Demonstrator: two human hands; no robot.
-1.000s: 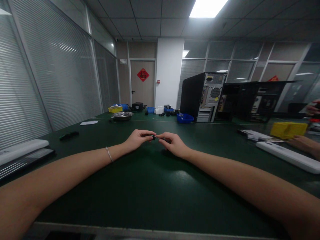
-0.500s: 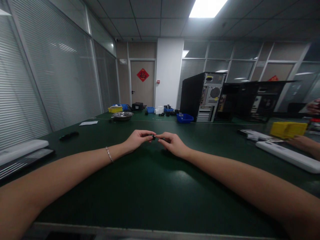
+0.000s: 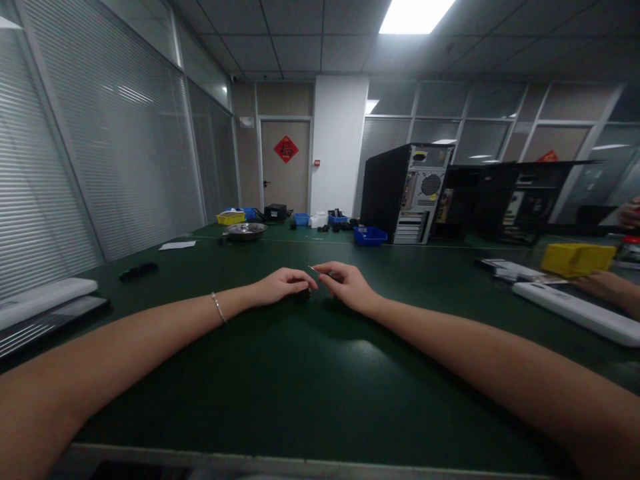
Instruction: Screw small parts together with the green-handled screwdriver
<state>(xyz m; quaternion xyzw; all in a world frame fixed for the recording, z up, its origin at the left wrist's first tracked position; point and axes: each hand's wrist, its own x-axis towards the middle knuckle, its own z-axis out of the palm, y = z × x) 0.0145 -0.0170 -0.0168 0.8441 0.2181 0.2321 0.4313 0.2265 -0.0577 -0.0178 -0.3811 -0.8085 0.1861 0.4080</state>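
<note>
Over the middle of the green table [image 3: 300,373], my left hand [image 3: 280,287] is closed with its palm turned down. Its fingers curl over a small black part [image 3: 303,294], mostly hidden under them, whose kind I cannot make out. My right hand [image 3: 347,285], just beside it, pinches a thin tool with a slim metal tip [image 3: 313,269] between thumb and forefinger. That tip points left and slightly up, above the left fingertips and apart from the black part. The rest of the tool is hidden inside the right hand.
A metal bowl [image 3: 245,231], a blue bin [image 3: 370,236] and a computer tower [image 3: 407,193] stand at the back. To the left lies a dark tool [image 3: 139,271]. A long white device [image 3: 575,313], yellow bins [image 3: 579,259] and another person's hand [image 3: 605,285] are on the right.
My left hand has dropped a little with the black part, its fingers now turned down over it. The tool tip in my right hand has come away from the part and shows bare.
</note>
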